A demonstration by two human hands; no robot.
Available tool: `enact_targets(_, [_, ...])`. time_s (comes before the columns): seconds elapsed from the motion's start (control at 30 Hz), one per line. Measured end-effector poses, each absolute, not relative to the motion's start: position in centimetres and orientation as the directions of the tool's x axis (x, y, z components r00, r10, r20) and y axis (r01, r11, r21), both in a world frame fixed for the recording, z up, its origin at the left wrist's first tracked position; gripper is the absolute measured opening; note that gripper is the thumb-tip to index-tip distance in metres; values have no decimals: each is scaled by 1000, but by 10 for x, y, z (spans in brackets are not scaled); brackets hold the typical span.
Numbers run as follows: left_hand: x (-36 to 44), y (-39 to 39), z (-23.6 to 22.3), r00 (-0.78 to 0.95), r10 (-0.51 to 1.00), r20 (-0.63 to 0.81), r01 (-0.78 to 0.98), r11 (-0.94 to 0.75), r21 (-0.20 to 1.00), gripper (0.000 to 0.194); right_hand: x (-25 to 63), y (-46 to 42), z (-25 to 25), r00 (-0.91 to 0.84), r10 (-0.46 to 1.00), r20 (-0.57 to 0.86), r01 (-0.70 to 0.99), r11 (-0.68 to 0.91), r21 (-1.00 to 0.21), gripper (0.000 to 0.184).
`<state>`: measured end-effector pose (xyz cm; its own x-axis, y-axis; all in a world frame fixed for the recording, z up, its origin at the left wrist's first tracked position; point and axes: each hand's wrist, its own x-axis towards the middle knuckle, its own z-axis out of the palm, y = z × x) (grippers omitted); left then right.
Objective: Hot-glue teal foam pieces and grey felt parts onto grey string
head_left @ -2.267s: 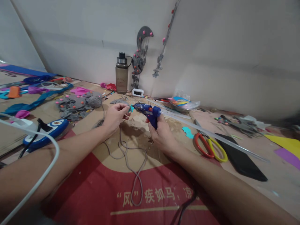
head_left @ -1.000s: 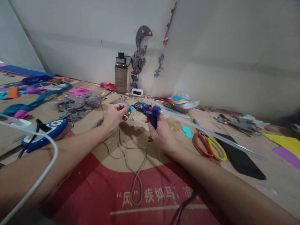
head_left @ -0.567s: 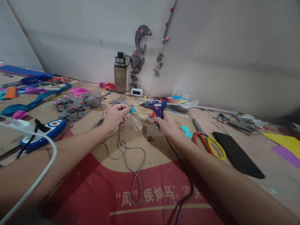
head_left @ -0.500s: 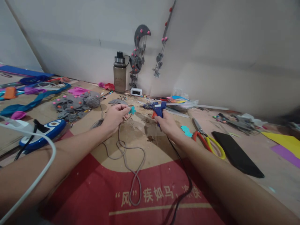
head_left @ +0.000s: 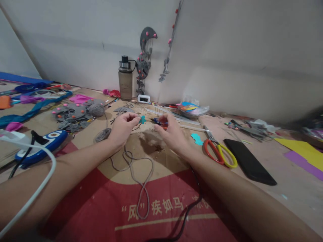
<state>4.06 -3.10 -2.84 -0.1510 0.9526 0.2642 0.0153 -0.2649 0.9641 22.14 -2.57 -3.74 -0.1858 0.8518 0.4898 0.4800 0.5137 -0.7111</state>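
Observation:
My left hand [head_left: 123, 129] pinches a small teal flower-shaped cutout [head_left: 143, 119] between thumb and fingertips. A grey cord [head_left: 142, 183] trails from that hand in loops over the cardboard. My right hand [head_left: 170, 131] is a short way to the right, thumb and fingers apart, over a blue hot glue gun [head_left: 156, 121]. The gun lies low on its side, partly hidden by the hand, its clear glue stick [head_left: 193, 128] pointing right. Another teal cutout [head_left: 196, 138] rests beside scissors [head_left: 213, 151] with red and yellow handles.
A black phone [head_left: 248, 161] lies at the right. Behind stand a bottle [head_left: 125, 82] and a small white clock [head_left: 143, 98]. Grey felt pieces with pompoms [head_left: 72, 112] and a ball of grey yarn [head_left: 97, 109] are at the left. A white cable [head_left: 42, 188] crosses my left forearm.
The glue gun has gone from upright in my right hand to lying on its side, and the fingers have loosened from it. My left hand still pinches the teal cutout. The view has shifted slightly.

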Motion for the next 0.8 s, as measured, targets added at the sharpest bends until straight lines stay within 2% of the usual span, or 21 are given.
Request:
enact_targets(0.07, [44, -36, -27, -135, 927, 350, 122, -335, 934, 14, 201, -32, -39, -268, 877, 399, 138, 445, -885, 40])
enact_targets(0.13, [46, -42, -25, -113, 911, 398, 204, -371, 906, 14, 186, -38, -40, -321, 894, 313, -98, 298, -950, 53])
enact_targets(0.23, [49, -47, -22, -104, 901, 421, 244, -388, 889, 15, 178, -44, -38, -339, 922, 186, -264, 97, -960, 50])
enact_targets(0.33, [49, -47, -22, -102, 897, 431, 227, -400, 888, 14, 185, -44, -35, -257, 957, 132, -219, 75, -973, 36])
enact_targets(0.5, [48, -42, -26, -82, 924, 373, 154, -358, 921, 16, 196, -39, -33, -140, 945, 296, 70, 308, -949, 16])
enact_targets(0.63, [48, -40, -29, -55, 939, 339, 141, -329, 934, 16, 199, -39, -30, -107, 916, 386, 218, 401, -890, 15])
enact_targets(0.8, [48, -43, -27, -16, 941, 338, 221, -326, 919, 14, 202, -40, -30, -108, 900, 422, 247, 435, -866, 16])
